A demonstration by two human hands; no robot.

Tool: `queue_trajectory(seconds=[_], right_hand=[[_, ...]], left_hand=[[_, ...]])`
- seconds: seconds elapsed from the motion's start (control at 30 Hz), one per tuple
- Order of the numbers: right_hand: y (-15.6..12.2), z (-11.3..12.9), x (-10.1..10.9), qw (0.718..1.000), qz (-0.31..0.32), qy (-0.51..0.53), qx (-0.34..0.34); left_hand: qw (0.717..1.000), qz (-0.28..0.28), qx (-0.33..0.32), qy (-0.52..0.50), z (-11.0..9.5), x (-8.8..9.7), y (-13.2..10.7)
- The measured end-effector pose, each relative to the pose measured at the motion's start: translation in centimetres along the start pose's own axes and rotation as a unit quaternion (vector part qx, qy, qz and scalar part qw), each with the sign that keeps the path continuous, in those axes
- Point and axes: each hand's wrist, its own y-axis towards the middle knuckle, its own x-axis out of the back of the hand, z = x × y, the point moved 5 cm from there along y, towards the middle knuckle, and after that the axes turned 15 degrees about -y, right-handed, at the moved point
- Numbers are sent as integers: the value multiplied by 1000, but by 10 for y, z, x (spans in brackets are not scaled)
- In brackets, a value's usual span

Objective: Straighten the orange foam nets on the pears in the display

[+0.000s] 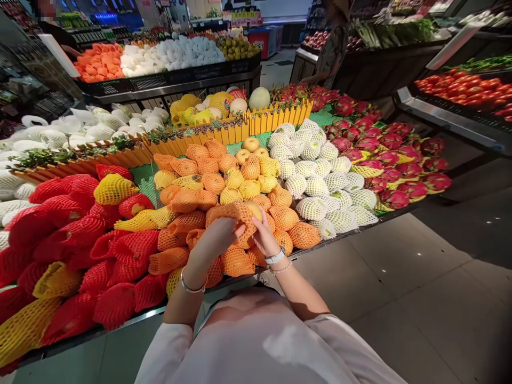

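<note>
My left hand [216,238] grips an orange foam net sleeve [234,213] stretched around a yellow pear [255,209]. My right hand [264,236] holds the same pear and sleeve from the right side. Both hands are raised just above the pile of orange-netted fruit [224,186] at the front of the display stand. A watch and a bead bracelet sit on my right wrist, a bangle on my left.
Red-netted fruit [72,234] lies to the left, white-netted fruit [320,181] and dragon fruit [384,154] to the right. A yellow picket divider [224,133] runs behind. The stand's metal front edge [328,240] borders the tiled aisle. A person stands at the far stand [334,48].
</note>
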Motion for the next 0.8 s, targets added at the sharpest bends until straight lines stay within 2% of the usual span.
queue_trajectory(seconds=[0.1,0.17,0.27,0.43,0.53,0.63,0.73,0.8], right_hand=[[4,-1,5,1000,1,18,-17],[8,0,8,1000,7,10,-14],[12,1,10,999,30,-3,-12],[13,5,8,998,47,-39,-19],[12,7,6,996,62,-64,-25],[13,3,5,995,80,-39,-44],[16,-6,4,991,114,-2,-69],[17,-13,2,985,145,1,-93]], left_hand=[[999,3,27,45,-9,17,-5],[999,-12,-24,40,-13,20,-8],[987,-54,-148,22,-15,11,-14],[967,-152,-198,46,-9,-5,-17],[934,-230,-270,47,-16,-8,-26],[889,-305,-341,-3,-20,-7,-41],[846,-388,-359,-68,-18,-8,-53],[820,-447,-334,-130,-12,-8,-54]])
